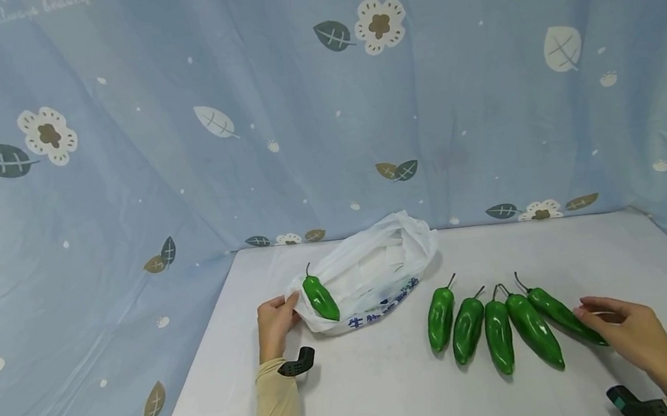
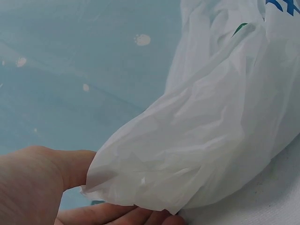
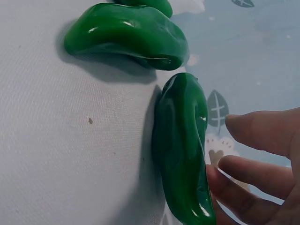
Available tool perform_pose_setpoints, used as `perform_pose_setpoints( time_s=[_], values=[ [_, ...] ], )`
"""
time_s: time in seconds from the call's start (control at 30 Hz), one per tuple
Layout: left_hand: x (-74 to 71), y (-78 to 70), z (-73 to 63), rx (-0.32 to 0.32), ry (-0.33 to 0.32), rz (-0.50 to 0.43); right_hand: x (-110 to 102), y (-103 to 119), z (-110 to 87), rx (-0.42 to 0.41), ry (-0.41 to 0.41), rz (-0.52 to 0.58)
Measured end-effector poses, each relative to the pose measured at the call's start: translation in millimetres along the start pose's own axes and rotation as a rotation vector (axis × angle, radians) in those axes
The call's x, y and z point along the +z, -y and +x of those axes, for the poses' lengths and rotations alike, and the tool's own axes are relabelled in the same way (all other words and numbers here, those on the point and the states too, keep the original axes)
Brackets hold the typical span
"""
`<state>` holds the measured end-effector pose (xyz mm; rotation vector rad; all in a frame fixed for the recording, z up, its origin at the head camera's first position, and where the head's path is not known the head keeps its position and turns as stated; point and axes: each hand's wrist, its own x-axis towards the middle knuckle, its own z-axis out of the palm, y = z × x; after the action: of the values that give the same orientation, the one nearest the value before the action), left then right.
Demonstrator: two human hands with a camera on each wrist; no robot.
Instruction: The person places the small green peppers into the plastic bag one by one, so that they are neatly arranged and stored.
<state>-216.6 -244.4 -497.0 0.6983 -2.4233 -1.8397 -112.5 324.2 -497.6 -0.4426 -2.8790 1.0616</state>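
My left hand (image 1: 276,324) pinches the left edge of a white plastic bag (image 1: 366,273) with blue printing; the left wrist view shows its thumb above the film and fingers beneath. One green chili pepper (image 1: 321,298) lies at the bag's left end, stem pointing up. To the right, several more glossy green peppers (image 1: 499,338) lie side by side on the table. My right hand (image 1: 630,331) is at the lower end of the rightmost pepper (image 1: 562,315). In the right wrist view its fingers (image 3: 255,171) are spread beside that pepper (image 3: 183,145); whether they touch it I cannot tell.
A white-covered table (image 1: 382,396) carries everything. Behind it and along the left hangs a blue curtain (image 1: 295,101) with leaves and flowers. Black wrist devices (image 1: 297,362) sit on both forearms, the left one over a beige sleeve (image 1: 276,409).
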Motion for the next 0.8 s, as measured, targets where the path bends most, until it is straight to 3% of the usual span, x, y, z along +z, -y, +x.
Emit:
perform_pose_setpoints(
  time_s=[0.37,0.8],
  values=[
    [0.2,0.2,-0.2,-0.006,-0.005,0.017,-0.4,-6.8,4.2,-0.040,0.088,-0.007],
    [0.2,0.1,-1.0,0.005,-0.010,0.020,-0.1,-8.9,3.9,-0.092,0.117,-0.025]
  ],
)
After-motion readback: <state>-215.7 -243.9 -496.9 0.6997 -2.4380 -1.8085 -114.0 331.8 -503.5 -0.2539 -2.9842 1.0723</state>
